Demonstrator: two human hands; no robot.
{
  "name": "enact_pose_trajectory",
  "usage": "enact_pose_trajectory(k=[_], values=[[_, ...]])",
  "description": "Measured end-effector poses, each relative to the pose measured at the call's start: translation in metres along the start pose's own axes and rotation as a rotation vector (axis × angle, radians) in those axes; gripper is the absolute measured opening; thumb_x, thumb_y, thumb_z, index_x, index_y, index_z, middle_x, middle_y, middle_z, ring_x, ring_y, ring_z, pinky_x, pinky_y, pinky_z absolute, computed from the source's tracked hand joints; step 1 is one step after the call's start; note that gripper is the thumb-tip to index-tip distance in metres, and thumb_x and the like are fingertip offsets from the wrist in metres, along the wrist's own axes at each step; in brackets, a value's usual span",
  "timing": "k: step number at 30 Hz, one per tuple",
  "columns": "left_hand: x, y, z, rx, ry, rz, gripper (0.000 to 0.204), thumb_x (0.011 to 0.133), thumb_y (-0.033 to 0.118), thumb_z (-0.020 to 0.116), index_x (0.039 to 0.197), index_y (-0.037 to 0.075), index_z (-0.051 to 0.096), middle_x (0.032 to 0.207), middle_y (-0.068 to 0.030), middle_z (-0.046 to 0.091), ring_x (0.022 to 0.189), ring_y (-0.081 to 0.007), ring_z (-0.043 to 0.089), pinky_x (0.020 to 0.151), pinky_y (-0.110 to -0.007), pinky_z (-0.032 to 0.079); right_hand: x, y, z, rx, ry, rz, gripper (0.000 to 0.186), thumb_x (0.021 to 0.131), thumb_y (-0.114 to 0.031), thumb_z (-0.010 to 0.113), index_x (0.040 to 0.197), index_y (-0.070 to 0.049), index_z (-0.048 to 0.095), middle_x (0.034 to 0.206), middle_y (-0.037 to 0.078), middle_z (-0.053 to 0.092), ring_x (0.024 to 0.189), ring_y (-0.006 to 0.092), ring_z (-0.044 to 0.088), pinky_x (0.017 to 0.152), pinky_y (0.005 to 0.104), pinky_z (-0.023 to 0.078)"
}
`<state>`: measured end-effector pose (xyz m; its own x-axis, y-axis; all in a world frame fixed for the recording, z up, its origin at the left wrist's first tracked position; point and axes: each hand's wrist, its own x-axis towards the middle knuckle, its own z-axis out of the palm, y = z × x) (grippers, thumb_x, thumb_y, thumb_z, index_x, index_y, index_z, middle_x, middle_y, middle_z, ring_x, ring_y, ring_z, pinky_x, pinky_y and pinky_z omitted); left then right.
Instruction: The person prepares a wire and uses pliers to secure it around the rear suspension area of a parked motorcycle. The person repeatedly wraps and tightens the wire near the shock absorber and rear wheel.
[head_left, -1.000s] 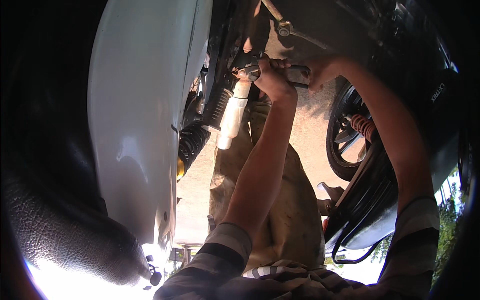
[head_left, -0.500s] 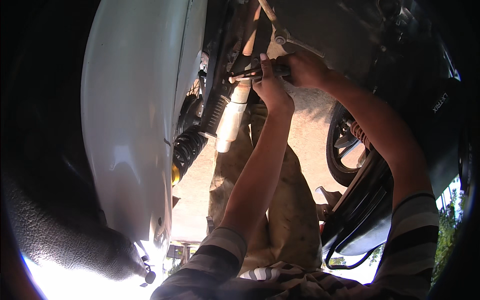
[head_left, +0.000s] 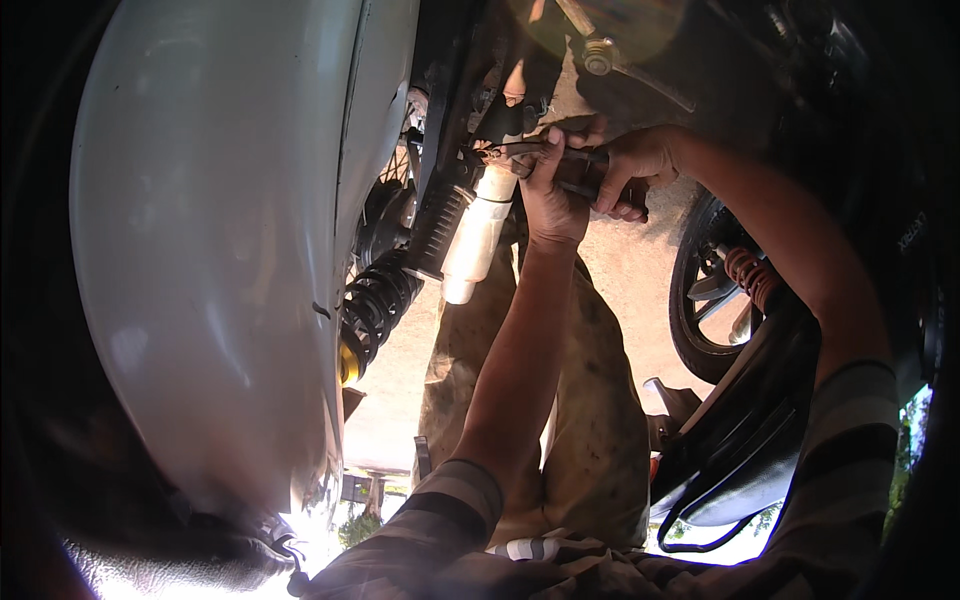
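A dark pair of pliers (head_left: 522,149) has its jaws against a small part beside the motorcycle's black footrest bracket (head_left: 440,228). My left hand (head_left: 553,205) is wrapped round the pliers near the jaws, thumb on top. Farther right, my right hand (head_left: 638,168) has its fingers curled at the handle ends, which stand apart. Just below the jaws runs the silver exhaust muffler (head_left: 475,240). Exactly what the jaws touch is too small and dark to tell.
The white body panel (head_left: 230,250) fills the left side. Under it sit a black coil spring (head_left: 380,295) and spokes. A metal lever with a bolt (head_left: 598,57) reaches in at the top. A second motorcycle's wheel (head_left: 690,300) stands at the right.
My right hand has shifted slightly right and down, and its fingers have loosened from a tighter grip. The pliers' handles now show spread apart. The whole view has shifted a little.
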<state>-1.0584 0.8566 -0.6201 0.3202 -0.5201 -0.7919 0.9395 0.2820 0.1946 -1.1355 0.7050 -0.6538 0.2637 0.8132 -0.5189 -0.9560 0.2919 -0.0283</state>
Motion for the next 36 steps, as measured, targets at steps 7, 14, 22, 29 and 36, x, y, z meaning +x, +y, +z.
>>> enact_pose_trajectory(k=[7,14,22,29,36], values=[[0.015,-0.016,0.025,-0.158,0.123,0.188,0.023,0.1,0.017,0.063,0.083,0.014,0.049,0.069,0.003,0.037,0.061,-0.0131,0.039,0.063,-0.037,0.047,-0.051,-0.035,0.018,-0.958,0.391,0.386,0.05,0.075,-0.033,0.086,0.104,0.003,0.068,0.086,0.015,0.075,0.077,0.0279,0.074,0.069,0.0399,0.059],[0.033,-0.009,0.064,-0.071,0.643,0.201,0.021,0.096,0.016,0.052,0.077,0.011,0.049,0.07,-0.0013,0.05,0.066,-0.0171,0.051,0.064,-0.035,0.045,-0.005,0.012,0.075,-1.257,1.612,-0.48,0.044,0.08,-0.019,0.069,0.122,-0.009,0.061,0.108,0.013,0.069,0.11,0.0325,0.066,0.097,0.0422,0.051],[0.028,-0.007,0.049,0.191,0.611,0.131,0.039,0.101,0.035,0.066,0.111,-0.002,0.066,0.107,-0.0086,0.068,0.097,-0.0226,0.063,0.09,-0.04,0.05,-0.008,-0.017,0.034,-1.304,1.101,-0.376,0.031,0.085,-0.028,0.067,0.108,-0.009,0.073,0.094,0.019,0.074,0.093,0.0364,0.072,0.082,0.0488,0.057],[-0.003,0.007,-0.005,0.253,0.16,0.03,0.027,0.093,0.027,0.079,0.108,0.009,0.066,0.104,-0.0001,0.064,0.095,-0.0151,0.059,0.09,-0.033,0.046,-0.007,-0.034,0.02,-0.631,0.396,-0.001,0.02,0.087,-0.02,0.075,0.083,-0.002,0.066,0.073,0.012,0.067,0.062,0.0216,0.066,0.067,0.0385,0.059],[0.016,-0.004,0.008,-0.142,0.048,0.016,0.029,0.097,0.025,0.063,0.076,0.013,0.048,0.067,-0.0003,0.04,0.07,-0.0198,0.045,0.081,-0.038,0.047,-0.017,-0.031,0.006,-0.37,0.22,0.113,0.023,0.084,-0.022,0.079,0.088,-0.004,0.065,0.076,0.01,0.068,0.069,0.0192,0.07,0.061,0.0363,0.058]])
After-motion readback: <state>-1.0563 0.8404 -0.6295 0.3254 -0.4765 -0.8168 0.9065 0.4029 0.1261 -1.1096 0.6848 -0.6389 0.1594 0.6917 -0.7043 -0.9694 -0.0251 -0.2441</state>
